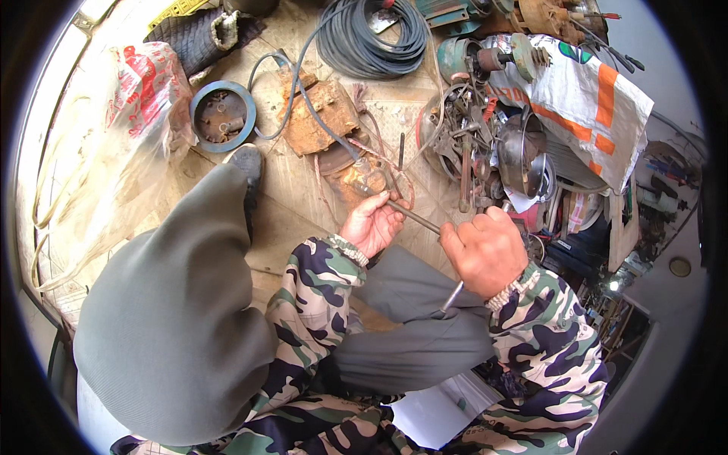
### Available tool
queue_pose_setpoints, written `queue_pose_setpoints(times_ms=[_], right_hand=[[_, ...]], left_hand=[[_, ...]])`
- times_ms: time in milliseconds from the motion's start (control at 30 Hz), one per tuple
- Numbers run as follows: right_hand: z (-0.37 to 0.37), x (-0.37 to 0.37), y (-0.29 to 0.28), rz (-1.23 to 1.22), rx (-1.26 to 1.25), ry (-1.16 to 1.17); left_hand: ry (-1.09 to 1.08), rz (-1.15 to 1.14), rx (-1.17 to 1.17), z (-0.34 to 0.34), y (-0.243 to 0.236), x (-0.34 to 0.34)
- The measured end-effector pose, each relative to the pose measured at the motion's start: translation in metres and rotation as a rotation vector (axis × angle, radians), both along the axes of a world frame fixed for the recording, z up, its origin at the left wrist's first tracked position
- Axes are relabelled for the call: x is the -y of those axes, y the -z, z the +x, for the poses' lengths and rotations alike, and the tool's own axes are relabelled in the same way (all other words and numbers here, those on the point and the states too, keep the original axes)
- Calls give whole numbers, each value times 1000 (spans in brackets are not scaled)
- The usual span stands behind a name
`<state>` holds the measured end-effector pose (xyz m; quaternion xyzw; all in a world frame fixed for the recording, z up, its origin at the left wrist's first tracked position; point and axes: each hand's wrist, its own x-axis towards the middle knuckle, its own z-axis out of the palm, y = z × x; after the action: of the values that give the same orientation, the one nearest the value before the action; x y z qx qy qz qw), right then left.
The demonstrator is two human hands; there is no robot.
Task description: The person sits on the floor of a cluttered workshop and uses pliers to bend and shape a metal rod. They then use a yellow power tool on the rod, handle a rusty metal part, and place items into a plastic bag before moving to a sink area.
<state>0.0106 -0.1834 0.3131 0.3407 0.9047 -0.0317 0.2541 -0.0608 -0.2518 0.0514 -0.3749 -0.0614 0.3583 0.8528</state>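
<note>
A long thin metal rod (415, 217) runs slantwise between my hands. My right hand (485, 254) is closed in a fist around its upper right part. Below that fist a shiny metal shaft (453, 296) sticks out; I cannot tell whether it belongs to the same rod. My left hand (371, 226) has its fingers curled, palm up, pinching the rod's far end. Just beyond the left fingertips lies a rusty electric motor (322, 117), with a brown metal end part (368, 180) and loose wires. A grey cable (322, 121) crosses over the motor.
Left of the motor sits a blue-rimmed round metal part (199, 114) with small pieces inside, near a clear plastic bag (148, 98). A coil of dark cable (371, 42) lies at the back. Piled tools (466, 144) and a white-orange sack (584, 98) fill the right.
</note>
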Motion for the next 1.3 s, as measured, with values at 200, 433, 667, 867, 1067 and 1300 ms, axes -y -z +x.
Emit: queue_pose_setpoints(times_ms=[200,433,667,867,1067,1300], right_hand=[[9,13,13,-53,-191,1020],[4,18,1,-150,-68,904],[29,59,-30,70,62,144],[52,54,-17,20,94,50],[61,41,-13,3,102,-64],[70,25,-11,30,-24,-149]], left_hand=[[-30,60,-91,9,10,-2],[2,31,-206,11,-3,-4],[174,172,-57,33,-20,16],[224,129,-161,50,-8,22],[186,115,-134,50,-5,16],[152,66,-135,53,-9,13]])
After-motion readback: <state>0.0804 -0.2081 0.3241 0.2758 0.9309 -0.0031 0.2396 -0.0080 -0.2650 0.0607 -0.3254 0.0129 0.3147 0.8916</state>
